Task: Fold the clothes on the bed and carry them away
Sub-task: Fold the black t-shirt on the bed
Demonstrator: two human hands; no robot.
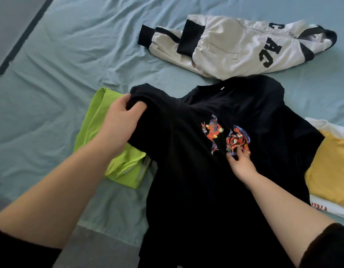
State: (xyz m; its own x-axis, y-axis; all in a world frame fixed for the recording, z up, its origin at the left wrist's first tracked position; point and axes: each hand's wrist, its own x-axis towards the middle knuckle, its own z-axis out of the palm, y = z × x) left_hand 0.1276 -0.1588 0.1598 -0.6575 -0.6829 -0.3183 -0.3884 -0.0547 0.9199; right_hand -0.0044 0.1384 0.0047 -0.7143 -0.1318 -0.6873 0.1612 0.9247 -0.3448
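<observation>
A home bedroom: a bed (70, 55) with wrinkled blue sheet, clothes strewn on it.

The T-shirt (196, 190) lies on the bed (70, 45), jacket (231, 47) behind it, folded garment (124, 171) left, folded pile (329, 171) right.

Left hand (121, 120) gripping black T-shirt (196, 180), right hand (239, 161) touching it
</observation>
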